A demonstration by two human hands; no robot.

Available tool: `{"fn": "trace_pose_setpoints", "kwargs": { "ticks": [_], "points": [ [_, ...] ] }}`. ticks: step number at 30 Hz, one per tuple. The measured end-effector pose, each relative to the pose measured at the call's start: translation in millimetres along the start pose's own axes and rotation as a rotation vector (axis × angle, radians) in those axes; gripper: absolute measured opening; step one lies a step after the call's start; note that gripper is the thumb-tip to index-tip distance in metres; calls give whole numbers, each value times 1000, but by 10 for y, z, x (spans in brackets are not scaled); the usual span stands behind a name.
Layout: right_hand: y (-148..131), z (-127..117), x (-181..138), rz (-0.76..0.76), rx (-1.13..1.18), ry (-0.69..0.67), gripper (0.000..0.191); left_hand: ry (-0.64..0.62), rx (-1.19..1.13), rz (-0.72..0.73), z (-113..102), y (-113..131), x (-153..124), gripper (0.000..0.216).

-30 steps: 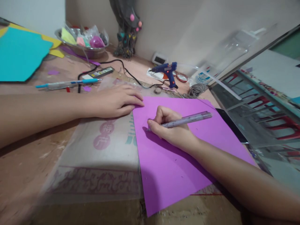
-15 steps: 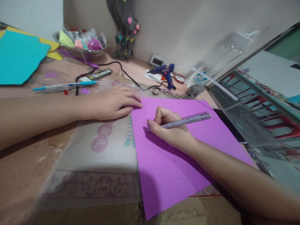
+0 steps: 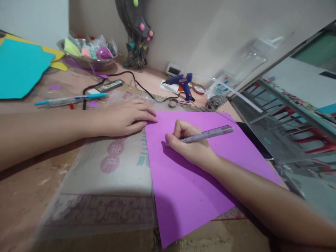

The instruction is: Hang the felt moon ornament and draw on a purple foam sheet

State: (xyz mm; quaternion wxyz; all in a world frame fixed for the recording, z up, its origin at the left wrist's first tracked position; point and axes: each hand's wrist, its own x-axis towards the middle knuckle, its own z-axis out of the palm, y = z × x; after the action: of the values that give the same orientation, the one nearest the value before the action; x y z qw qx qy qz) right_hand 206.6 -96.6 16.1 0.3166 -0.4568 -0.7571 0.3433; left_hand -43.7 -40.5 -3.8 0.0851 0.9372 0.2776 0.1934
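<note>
A purple sheet of paper lies on the table over a printed translucent plastic bag. My right hand rests on the sheet, fingers closed around a greyish pen. The pen's tip points left and down at the paper, near the sheet's left side; whether it touches I cannot tell. My left hand lies flat with fingers stretched out, its fingertips on the sheet's upper left corner and the palm over the bag.
Behind my left arm lies a blue pen. A blue glue gun with a lit red light and black cord stands at the back. A metal bowl of bagged pieces, turquoise sheet, grey cord and dark tablet-like object surround the workspace.
The whole view has shifted slightly, so things appear a little further left. Both hands keep practically the same places on the paper, the pen still in my right hand.
</note>
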Motion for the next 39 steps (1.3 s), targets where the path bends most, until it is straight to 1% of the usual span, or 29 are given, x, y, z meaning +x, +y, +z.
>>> {"fn": "trace_pose_setpoints", "kwargs": {
  "ticks": [3, 5, 11, 15, 21, 24, 27, 29, 35, 37, 39],
  "points": [
    [30, -22, 15, 35, -12, 74, 32, -6, 9, -5, -6, 6, 2, 42],
    [33, -29, 14, 60, 11, 79, 32, -8, 10, -10, -9, 9, 2, 42],
    [-7, -22, -14, 35, 86, -61, 34, 2, 12, -9, 3, -1, -3, 42],
    [-23, -10, -33, 68, 121, -101, 36, 17, 30, 1, 22, -9, -2, 43],
    [-9, 5, -39, 42, 104, -129, 35, 23, 22, 0, 23, -12, 2, 42],
    [-9, 0, -22, 14, 80, -104, 33, 14, 10, -2, 16, -12, 1, 41],
    [-7, -7, -8, 9, 35, -12, 33, 17, 10, 0, 18, -15, -1, 40],
    [-5, -8, -10, 27, 30, 18, 32, 22, 13, 4, 24, -19, -1, 41],
    [-5, -4, -26, 21, 76, -91, 35, 31, 6, 3, 37, -25, -2, 41],
    [2, -13, -13, 21, 60, -79, 34, 27, 7, -4, 34, -23, -3, 41],
    [13, -26, 4, 37, 28, -33, 34, 20, 12, -9, 29, -20, -5, 41]
  ]
}}
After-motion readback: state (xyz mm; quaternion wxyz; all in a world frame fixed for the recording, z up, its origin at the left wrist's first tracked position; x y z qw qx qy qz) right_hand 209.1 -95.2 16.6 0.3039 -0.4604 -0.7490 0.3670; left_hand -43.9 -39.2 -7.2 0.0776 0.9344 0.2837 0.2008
